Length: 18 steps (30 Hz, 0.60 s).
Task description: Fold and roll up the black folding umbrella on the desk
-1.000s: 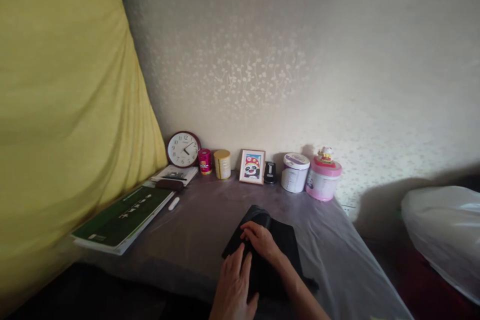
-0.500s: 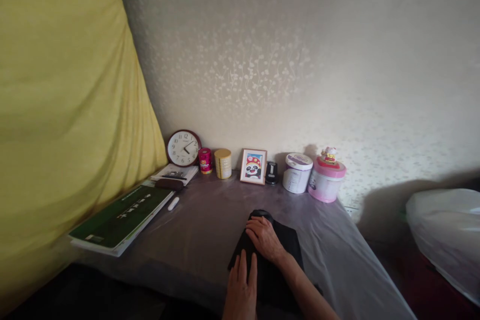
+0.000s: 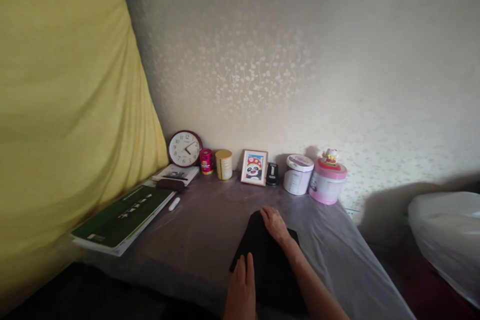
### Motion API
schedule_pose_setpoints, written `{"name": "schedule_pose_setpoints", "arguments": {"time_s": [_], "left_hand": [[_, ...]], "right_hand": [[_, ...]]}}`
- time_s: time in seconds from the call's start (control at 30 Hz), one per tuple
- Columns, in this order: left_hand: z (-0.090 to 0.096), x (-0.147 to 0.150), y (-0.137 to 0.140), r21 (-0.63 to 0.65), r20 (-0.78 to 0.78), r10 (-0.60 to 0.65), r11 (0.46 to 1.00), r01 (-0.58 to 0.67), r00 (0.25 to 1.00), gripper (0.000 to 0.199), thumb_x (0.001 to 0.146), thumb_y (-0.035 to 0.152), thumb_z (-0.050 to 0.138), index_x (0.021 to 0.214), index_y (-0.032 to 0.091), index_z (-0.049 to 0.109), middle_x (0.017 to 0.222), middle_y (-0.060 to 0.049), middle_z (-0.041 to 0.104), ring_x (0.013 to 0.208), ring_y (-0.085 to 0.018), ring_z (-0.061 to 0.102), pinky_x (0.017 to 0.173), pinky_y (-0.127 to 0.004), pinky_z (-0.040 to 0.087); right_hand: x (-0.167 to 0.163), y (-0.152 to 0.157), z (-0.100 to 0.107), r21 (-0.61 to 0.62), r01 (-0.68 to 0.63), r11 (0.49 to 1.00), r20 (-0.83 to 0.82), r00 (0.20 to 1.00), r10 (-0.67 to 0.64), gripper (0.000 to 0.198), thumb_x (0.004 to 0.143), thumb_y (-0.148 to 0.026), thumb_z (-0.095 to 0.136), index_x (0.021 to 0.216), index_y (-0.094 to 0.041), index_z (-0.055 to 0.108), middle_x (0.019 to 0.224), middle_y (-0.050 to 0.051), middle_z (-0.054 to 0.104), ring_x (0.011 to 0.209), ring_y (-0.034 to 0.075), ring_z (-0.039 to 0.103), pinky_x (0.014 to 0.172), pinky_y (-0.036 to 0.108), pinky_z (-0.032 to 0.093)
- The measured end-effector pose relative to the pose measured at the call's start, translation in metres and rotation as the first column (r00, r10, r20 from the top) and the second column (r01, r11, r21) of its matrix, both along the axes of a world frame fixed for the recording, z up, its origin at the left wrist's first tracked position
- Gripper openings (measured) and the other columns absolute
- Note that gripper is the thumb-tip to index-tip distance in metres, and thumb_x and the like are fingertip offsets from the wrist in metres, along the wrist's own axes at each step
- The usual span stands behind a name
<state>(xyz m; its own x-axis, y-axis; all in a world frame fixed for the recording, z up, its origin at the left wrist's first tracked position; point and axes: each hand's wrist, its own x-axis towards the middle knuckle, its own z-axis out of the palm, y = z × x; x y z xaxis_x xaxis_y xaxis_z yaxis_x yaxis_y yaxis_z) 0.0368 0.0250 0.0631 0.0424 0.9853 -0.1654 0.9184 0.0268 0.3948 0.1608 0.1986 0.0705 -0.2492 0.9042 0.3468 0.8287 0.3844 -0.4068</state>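
Note:
A piece of black cloth (image 3: 262,270), which looks like a folded garment, lies on the grey-covered table in front of me. My left hand (image 3: 241,285) rests flat on its near left part, the fingers stretched out. At the cloth's far end, my right hand (image 3: 275,223) lies on top with its fingers reaching toward the far edge. The palm presses on the fabric, and the undersides of both hands are hidden. My right forearm covers part of the cloth's right side.
Along the wall stand a clock (image 3: 185,148), a pink tin (image 3: 206,161), a yellow-lidded can (image 3: 224,165), a framed panda picture (image 3: 254,167), a white tub (image 3: 298,175) and a pink tub (image 3: 328,182). A green book (image 3: 123,217) lies left, beside a small white object (image 3: 174,204).
My right hand has slid right and slightly away across the cloth's far end. The bunched part there now looks flatter. My left hand has hardly moved.

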Motion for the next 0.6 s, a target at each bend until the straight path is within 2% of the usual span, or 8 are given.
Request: {"name": "schedule_pose_setpoints", "arguments": {"time_s": [0.1, 0.2, 0.3, 0.37, 0.47, 0.6], "left_hand": [[0.000, -0.002, -0.003, 0.007, 0.040, -0.024, 1.000, 0.024, 0.999, 0.088, 0.059, -0.002, 0.043, 0.141, 0.008, 0.012, 0.148, -0.018, 0.018, 0.134, -0.029, 0.024, 0.108, -0.039, 0.027], [-0.005, -0.004, -0.005, 0.049, 0.067, -0.056, 0.997, 0.053, 0.996, 0.095, 0.054, -0.001, 0.047, 0.141, 0.008, 0.008, 0.148, -0.019, 0.016, 0.135, -0.030, 0.023, 0.108, -0.039, 0.026], [-0.011, -0.007, -0.007, 0.090, 0.073, -0.085, 0.993, 0.078, 0.994, 0.100, 0.052, -0.002, 0.048, 0.141, 0.008, 0.004, 0.149, -0.019, 0.014, 0.135, -0.030, 0.022, 0.108, -0.037, 0.026], [-0.014, -0.008, -0.008, 0.110, 0.085, -0.090, 0.991, 0.080, 0.992, 0.100, 0.053, -0.002, 0.047, 0.141, 0.010, 0.002, 0.149, -0.018, 0.012, 0.135, -0.029, 0.021, 0.108, -0.037, 0.027], [-0.015, -0.009, -0.009, 0.121, 0.109, -0.099, 0.989, 0.086, 0.989, 0.099, 0.054, -0.001, 0.047, 0.141, 0.010, 0.001, 0.150, -0.018, 0.012, 0.135, -0.029, 0.021, 0.108, -0.036, 0.027], [-0.016, -0.008, -0.010, 0.131, 0.100, -0.091, 0.988, 0.077, 0.991, 0.099, 0.054, -0.001, 0.047, 0.141, 0.010, 0.001, 0.150, -0.018, 0.010, 0.136, -0.028, 0.019, 0.108, -0.036, 0.025]], "right_hand": [[0.032, -0.016, -0.002, 0.020, 0.143, 0.990, -0.030, 0.989, -0.142, 0.035, 0.089, -0.028, 0.033, 0.109, -0.015, 0.058, 0.110, 0.013, 0.063, 0.106, 0.023, 0.057, 0.094, 0.037, 0.040], [0.067, -0.042, -0.010, -0.009, 0.307, 0.952, -0.112, 0.946, -0.306, 0.033, 0.086, -0.034, 0.036, 0.103, -0.018, 0.059, 0.103, 0.012, 0.066, 0.101, 0.023, 0.060, 0.090, 0.034, 0.042], [0.090, -0.068, -0.019, -0.148, 0.336, 0.930, -0.183, 0.915, -0.359, 0.034, 0.082, -0.041, 0.043, 0.099, -0.018, 0.060, 0.096, 0.013, 0.067, 0.092, 0.024, 0.064, 0.082, 0.032, 0.045], [0.095, -0.082, -0.022, -0.196, 0.341, 0.919, -0.197, 0.905, -0.378, 0.034, 0.079, -0.044, 0.046, 0.096, -0.019, 0.061, 0.088, 0.011, 0.068, 0.083, 0.023, 0.066, 0.074, 0.031, 0.047], [0.091, -0.096, -0.022, -0.242, 0.333, 0.911, -0.219, 0.896, -0.386, 0.037, 0.078, -0.049, 0.045, 0.095, -0.021, 0.061, 0.077, 0.007, 0.069, 0.072, 0.022, 0.066, 0.066, 0.031, 0.048], [0.080, -0.103, -0.016, -0.267, 0.311, 0.912, -0.294, 0.875, -0.384, 0.046, 0.075, -0.054, 0.045, 0.099, -0.018, 0.060, 0.076, 0.007, 0.069, 0.075, 0.025, 0.066, 0.068, 0.034, 0.048]]}}
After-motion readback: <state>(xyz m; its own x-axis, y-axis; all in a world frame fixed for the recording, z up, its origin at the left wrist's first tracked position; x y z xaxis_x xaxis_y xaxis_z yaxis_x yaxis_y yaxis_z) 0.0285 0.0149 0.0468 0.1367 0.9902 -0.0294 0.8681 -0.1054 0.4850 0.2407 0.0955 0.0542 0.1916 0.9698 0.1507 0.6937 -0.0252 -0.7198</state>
